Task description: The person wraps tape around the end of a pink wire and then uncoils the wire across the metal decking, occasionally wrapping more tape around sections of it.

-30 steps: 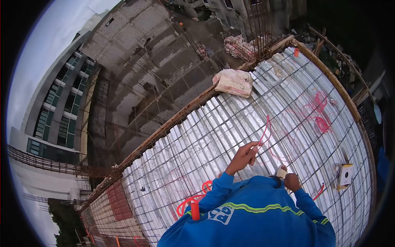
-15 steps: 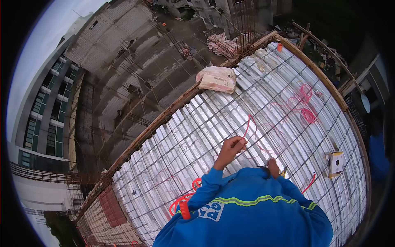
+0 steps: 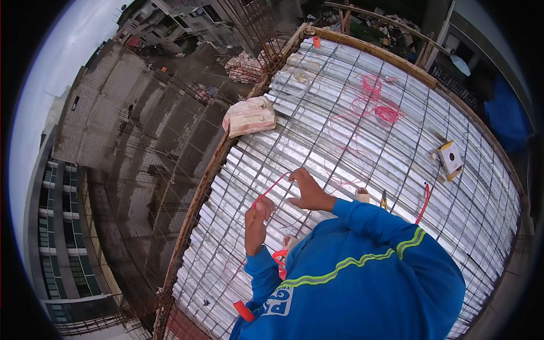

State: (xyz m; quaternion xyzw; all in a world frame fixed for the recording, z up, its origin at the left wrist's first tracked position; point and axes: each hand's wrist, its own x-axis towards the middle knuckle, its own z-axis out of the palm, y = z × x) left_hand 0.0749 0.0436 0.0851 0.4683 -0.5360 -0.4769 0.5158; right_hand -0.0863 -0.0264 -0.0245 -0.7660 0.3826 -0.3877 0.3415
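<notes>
Pinching the red wire (image 3: 271,187) between both hands, left hand (image 3: 258,218) and right hand (image 3: 306,190), you've mostly loose coils (image 3: 381,107) left unrouted.

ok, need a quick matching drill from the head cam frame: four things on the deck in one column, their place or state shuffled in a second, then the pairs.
Things:
1. cement sack
2. small box
3. red wire
4. wire coil

Place or state:
A. stretched between the left hand and the right hand
B. lying at the deck's left edge, on the rim
C. bundled on the mesh far ahead of the hands
D. standing on the deck off to the right, white with yellow

Pairs: 1-B, 2-D, 3-A, 4-C
</notes>
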